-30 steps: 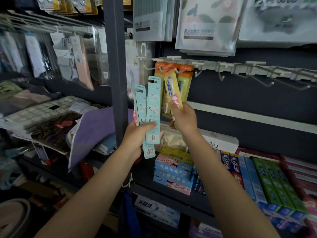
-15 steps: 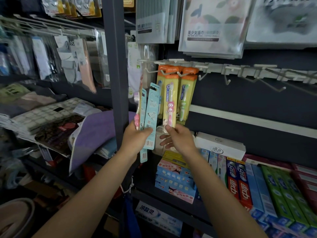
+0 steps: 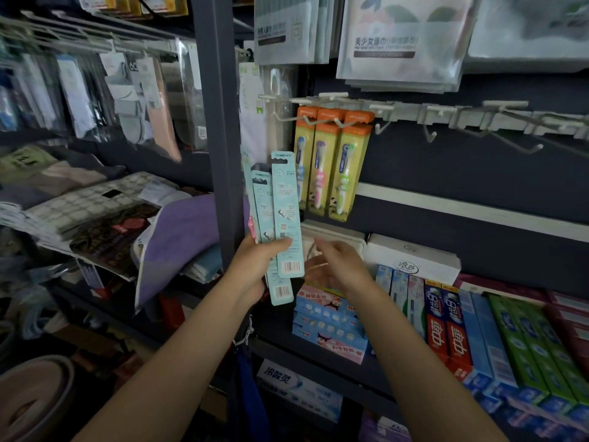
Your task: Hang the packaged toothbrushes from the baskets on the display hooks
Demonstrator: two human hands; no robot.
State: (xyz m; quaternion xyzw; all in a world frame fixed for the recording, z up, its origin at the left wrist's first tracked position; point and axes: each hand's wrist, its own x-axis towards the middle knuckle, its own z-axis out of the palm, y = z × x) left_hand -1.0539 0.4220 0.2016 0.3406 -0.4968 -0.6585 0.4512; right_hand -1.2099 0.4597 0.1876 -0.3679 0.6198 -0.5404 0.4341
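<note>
My left hand (image 3: 255, 266) grips a fan of teal toothbrush packs (image 3: 285, 215), held upright in front of the dark shelf post. Three yellow toothbrush packs with orange tops (image 3: 331, 167) hang side by side on the white display hooks (image 3: 344, 122). My right hand (image 3: 334, 266) hovers just right of the teal packs, below the hanging ones, blurred, fingers loosely spread and holding nothing. No basket is in view.
More white hooks (image 3: 510, 141) stand bare along the rail to the right. Toothpaste boxes (image 3: 446, 333) and a white box (image 3: 411, 260) fill the shelf below. A dark upright post (image 3: 220, 122) stands at left of the hooks; folded cloths (image 3: 178, 237) lie beyond it.
My right hand let go of the middle yellow pack, which now hangs on its hook, and dropped down toward the teal packs. My left hand stayed about where it was.
</note>
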